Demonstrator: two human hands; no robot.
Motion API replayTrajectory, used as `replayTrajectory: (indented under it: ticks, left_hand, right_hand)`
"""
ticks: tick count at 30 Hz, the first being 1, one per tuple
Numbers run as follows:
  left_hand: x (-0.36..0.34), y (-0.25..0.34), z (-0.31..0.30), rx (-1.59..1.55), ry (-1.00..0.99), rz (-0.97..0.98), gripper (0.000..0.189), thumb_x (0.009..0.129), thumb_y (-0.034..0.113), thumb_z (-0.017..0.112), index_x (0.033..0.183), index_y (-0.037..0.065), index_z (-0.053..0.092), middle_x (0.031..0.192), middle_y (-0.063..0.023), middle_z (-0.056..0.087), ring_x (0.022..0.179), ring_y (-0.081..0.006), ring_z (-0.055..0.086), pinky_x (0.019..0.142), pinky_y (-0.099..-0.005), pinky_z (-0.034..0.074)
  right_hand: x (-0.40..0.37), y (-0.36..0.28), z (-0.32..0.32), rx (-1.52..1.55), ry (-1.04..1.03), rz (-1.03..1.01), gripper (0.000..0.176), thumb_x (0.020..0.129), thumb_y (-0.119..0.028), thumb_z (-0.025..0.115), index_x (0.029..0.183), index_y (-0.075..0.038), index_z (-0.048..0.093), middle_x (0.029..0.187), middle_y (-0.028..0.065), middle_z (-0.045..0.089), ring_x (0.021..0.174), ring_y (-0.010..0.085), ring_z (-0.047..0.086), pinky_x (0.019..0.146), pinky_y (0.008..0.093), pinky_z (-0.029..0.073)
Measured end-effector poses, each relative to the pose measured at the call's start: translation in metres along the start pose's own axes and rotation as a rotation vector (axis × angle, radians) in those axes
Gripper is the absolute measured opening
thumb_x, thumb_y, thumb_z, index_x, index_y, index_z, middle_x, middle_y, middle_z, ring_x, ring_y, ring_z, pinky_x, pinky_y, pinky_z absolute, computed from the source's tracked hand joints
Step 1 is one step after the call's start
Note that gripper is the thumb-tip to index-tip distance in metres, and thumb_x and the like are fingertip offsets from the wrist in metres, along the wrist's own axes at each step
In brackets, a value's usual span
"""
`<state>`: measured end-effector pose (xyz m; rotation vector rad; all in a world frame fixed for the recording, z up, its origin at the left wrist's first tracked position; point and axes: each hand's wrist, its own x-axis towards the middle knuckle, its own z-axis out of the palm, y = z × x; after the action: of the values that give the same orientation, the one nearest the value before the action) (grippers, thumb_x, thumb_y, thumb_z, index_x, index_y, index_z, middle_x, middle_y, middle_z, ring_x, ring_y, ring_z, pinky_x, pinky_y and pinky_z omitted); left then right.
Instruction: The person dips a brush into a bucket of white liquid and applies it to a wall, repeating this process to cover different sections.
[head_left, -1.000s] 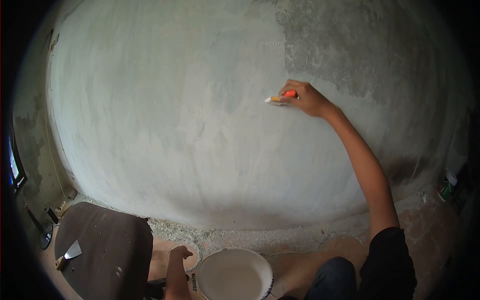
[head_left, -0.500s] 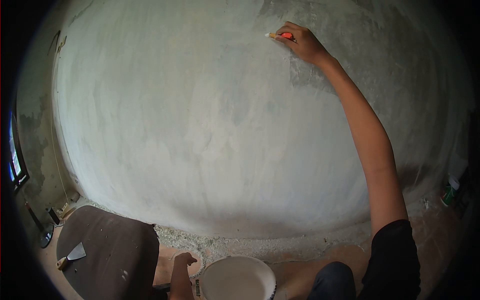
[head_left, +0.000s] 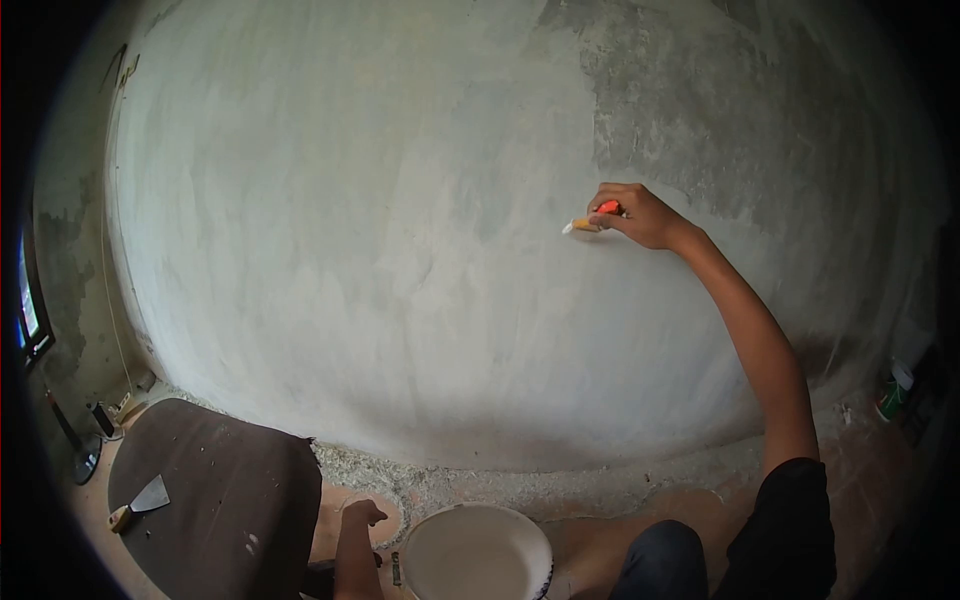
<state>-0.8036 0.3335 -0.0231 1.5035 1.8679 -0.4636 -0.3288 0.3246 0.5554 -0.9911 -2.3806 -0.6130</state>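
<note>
My right hand (head_left: 640,215) is closed around a paintbrush (head_left: 583,225) with a red handle, a yellowish band and a white tip. The brush tip is at the wall (head_left: 480,300), just below the edge of a darker grey patch (head_left: 680,110); whether it touches cannot be made out. Pale coating covers most of the wall. Low in the view, my left hand (head_left: 364,512) has its fingers curled, with nothing visible in them. Right of it stands a wide white basin (head_left: 478,512), with pale contents.
A brown board-like surface (head_left: 215,470) at lower left carries a putty knife (head_left: 140,503). Rubble (head_left: 370,468) lines the wall's base. My knee (head_left: 662,560) is right of the basin. A green container (head_left: 890,398) stands at far right; a window (head_left: 32,300) is at far left.
My right hand has moved down and slightly right along the wall with the paintbrush, leaving more of the grey patch visible. My left hand has shifted slightly left.
</note>
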Motion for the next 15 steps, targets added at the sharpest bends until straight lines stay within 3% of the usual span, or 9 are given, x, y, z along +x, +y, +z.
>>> replayTrajectory:
  ticks: [3, 7, 12, 15]
  left_hand:
    - [-0.016, 0.003, -0.002, 0.019, 0.023, -0.032, 0.049, 0.083, 0.048, 0.057, 0.106, 0.006, 0.066, 0.106, -0.0046, 0.067, 0.090, -0.0207, 0.065, 0.082, -0.0385, 0.051]
    - [-0.026, 0.010, -0.005, 0.019, 0.047, -0.029, 0.048, 0.083, 0.047, 0.058, 0.104, 0.006, 0.067, 0.103, -0.0049, 0.068, 0.087, -0.0205, 0.066, 0.080, -0.0380, 0.051]
    - [-0.017, 0.017, -0.005, 0.040, 0.041, -0.022, 0.048, 0.082, 0.048, 0.058, 0.104, 0.006, 0.067, 0.101, -0.0054, 0.068, 0.085, -0.0202, 0.066, 0.079, -0.0378, 0.052]
    - [-0.011, 0.019, -0.005, 0.028, 0.035, 0.018, 0.048, 0.083, 0.048, 0.058, 0.103, 0.005, 0.067, 0.101, -0.0055, 0.068, 0.084, -0.0201, 0.066, 0.079, -0.0380, 0.052]
  right_hand:
    - [0.004, 0.001, 0.002, 0.072, -0.061, 0.061, 0.021, 0.088, -0.023, 0.062, 0.091, -0.003, 0.065, 0.087, 0.0060, 0.063, 0.080, 0.0203, 0.060, 0.073, 0.0324, 0.047]
    - [0.051, 0.019, -0.014, 0.101, 0.095, -0.017, 0.022, 0.088, -0.024, 0.061, 0.091, -0.002, 0.063, 0.085, 0.0093, 0.065, 0.077, 0.0203, 0.060, 0.073, 0.0320, 0.047]
    - [0.112, 0.018, -0.055, -0.068, 0.303, -0.073, 0.025, 0.091, -0.027, 0.058, 0.091, -0.003, 0.062, 0.086, 0.0078, 0.063, 0.076, 0.0214, 0.060, 0.071, 0.0333, 0.047]
    - [0.121, 0.012, -0.057, -0.271, 0.460, -0.230, 0.021, 0.091, -0.026, 0.057, 0.092, -0.006, 0.062, 0.089, 0.0044, 0.058, 0.077, 0.0227, 0.061, 0.070, 0.0349, 0.050]
